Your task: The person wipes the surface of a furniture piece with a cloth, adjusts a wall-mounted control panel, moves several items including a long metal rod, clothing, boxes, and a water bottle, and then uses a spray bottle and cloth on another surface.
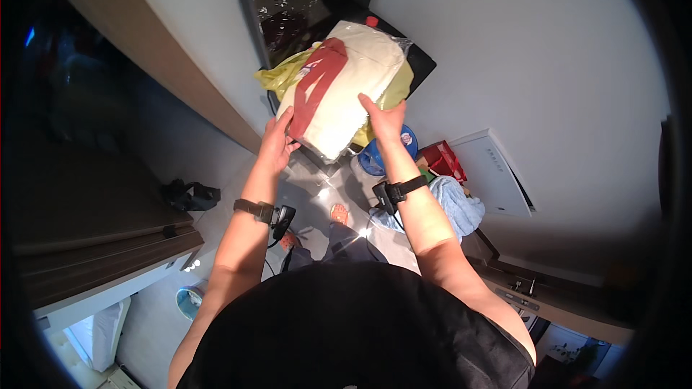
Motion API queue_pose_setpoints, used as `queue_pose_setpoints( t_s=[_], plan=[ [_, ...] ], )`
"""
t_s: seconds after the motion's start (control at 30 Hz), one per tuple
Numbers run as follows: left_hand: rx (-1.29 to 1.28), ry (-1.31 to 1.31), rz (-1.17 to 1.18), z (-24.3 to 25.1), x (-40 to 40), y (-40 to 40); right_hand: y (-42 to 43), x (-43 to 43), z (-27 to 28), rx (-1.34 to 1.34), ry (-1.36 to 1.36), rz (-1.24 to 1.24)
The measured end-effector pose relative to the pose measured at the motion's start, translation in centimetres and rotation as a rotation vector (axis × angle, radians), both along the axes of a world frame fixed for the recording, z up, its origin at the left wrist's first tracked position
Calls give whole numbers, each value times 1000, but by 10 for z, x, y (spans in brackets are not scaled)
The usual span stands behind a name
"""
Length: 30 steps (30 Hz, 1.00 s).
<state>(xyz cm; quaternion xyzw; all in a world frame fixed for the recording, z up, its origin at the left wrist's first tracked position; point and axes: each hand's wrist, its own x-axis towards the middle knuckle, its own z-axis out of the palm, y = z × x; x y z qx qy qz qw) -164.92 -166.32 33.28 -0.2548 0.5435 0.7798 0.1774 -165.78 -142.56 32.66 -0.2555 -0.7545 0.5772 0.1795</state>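
In the upper middle I see a folded cream cloth item (359,73) with a broad red band, packed in clear plastic. My left hand (278,143) grips its lower left edge, the thumb on top. On the opposite side my right hand (385,116) holds the right edge, its thumb lying over the top face and its fingers partly hidden. A yellow plastic bag (289,73) shows past the package's left side, and more yellow-green material (399,86) shows at its right. Whether these are held or rest on something, I cannot tell.
Beyond the package stands black furniture (421,67) with a small red cap-like object (372,21). Below are a blue round container (409,140), a red bag (446,159), light blue cloth (457,205) and a white wall panel (492,173). A black bag (192,194) lies left.
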Motion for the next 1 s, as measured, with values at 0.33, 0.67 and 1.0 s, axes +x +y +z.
queue_pose_setpoints(
  t_s=[0.33,0.67,1.0],
  plan=[
    [610,36,110,-22,7,23,-32,16,68,-3,429,437],
    [415,252,-63,8,62,-34,-34,75,114,-12,391,748],
    [916,94,-383,8,100,-92,-96,141,151,-374,232,1022]
  ],
)
